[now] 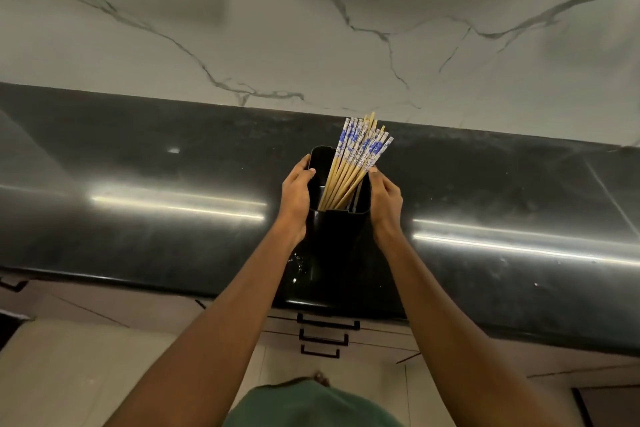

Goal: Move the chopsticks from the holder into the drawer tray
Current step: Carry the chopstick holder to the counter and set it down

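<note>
Green fabric (311,406) at the bottom edge is sitting closest to the lens, probably the person's shirt, though it's too cropped to be sure. Both arms are reaching out over the dark counter (138,166), and the left hand (296,192) and right hand (385,199) are gripping opposite sides of the black holder (337,243). All the chopsticks (356,159) are sitting inside it, leaning toward the right hand with their blue patterned ends fanning out above the rim. Drawers (325,333) below the counter are looking shut, so no tray is showing yet. Main worry: if the holder tips while it's being lifted, that loose bundle could slide out and scatter, since nothing is pinning the sticks.
</note>
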